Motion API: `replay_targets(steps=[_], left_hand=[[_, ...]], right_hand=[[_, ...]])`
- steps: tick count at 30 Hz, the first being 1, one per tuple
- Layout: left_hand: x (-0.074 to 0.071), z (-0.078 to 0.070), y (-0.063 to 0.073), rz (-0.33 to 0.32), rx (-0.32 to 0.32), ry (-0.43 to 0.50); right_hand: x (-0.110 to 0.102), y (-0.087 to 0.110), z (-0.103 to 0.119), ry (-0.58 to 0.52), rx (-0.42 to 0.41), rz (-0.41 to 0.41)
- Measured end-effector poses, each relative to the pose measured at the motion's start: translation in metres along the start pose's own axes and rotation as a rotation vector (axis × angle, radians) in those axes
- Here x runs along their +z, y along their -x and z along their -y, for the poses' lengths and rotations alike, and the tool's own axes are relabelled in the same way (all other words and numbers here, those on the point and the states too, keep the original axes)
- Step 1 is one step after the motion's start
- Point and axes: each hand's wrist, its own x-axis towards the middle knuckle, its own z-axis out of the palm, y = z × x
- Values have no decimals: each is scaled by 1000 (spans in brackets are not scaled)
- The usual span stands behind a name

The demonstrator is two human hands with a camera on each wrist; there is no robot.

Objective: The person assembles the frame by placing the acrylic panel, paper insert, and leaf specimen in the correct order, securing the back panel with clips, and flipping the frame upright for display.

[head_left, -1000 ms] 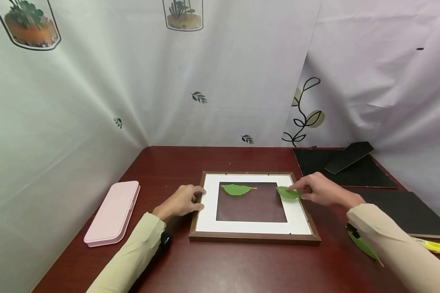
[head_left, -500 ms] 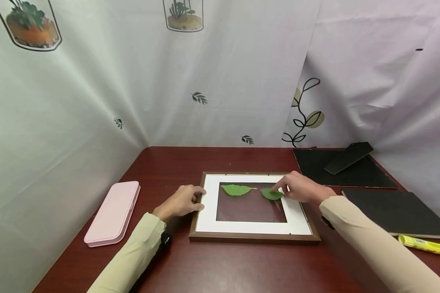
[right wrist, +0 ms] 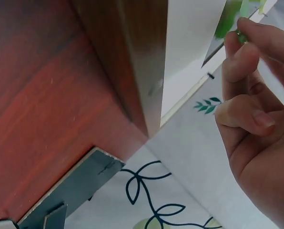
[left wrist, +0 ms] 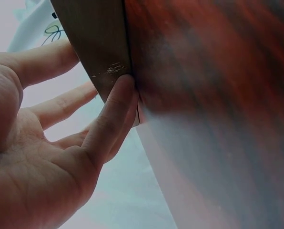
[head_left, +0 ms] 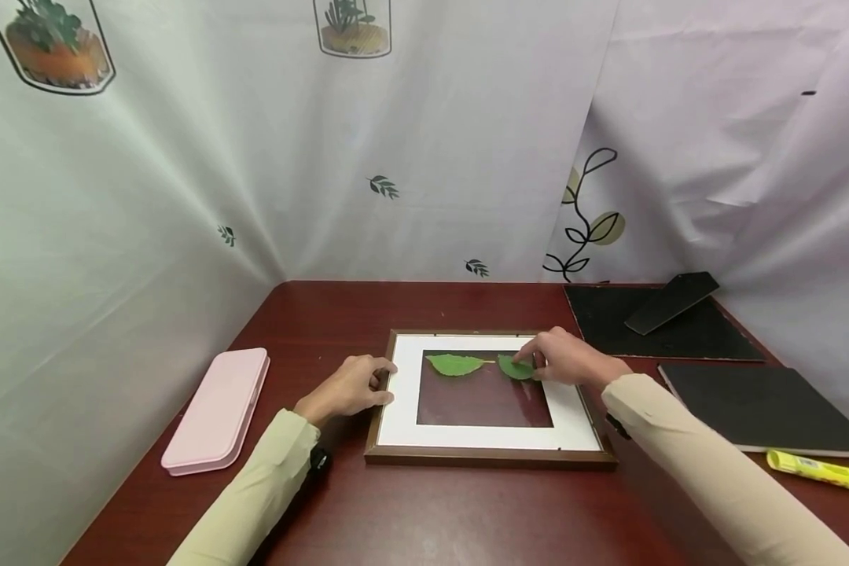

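A picture frame (head_left: 495, 457) with a brown rail and white mat lies flat on the table. My left hand (head_left: 350, 387) holds its left edge; in the left wrist view, one fingertip (left wrist: 126, 82) lies against the outer side of the rail while other fingers reach past it. One green leaf (head_left: 455, 365) rests near the top left of the mat's opening, stem pointing right. My right hand (head_left: 560, 358) pinches a second green leaf (head_left: 514, 367) over the opening's upper right, close to the first leaf's stem. Only a blurred part of that leaf (right wrist: 228, 20) shows in the right wrist view.
To the left sits a pink case (head_left: 217, 410). A black backing board (head_left: 651, 322) with a stand leg lies at the back right, a black flat book-like item (head_left: 764, 409) in front of it. A yellow tube (head_left: 821, 471) lies near the right forearm. Printed curtains surround the table.
My right hand has carried the second leaf leftward, from the mat's right side into the opening beside the first leaf. The left hand and frame have stayed put.
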Motion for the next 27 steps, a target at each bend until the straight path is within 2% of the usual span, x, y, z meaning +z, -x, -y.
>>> replay_targets(steps=[9,14,27], left_hand=[[0,1,-1,-1,2,0],[0,0,-1,-1,-5,6],[-1,-1,0,-4,1,14]], right_hand=[[8,-3,16,-52,123,-35],[8,-4,19,-66,121,-32],[6,1,22,-12,110,-34]])
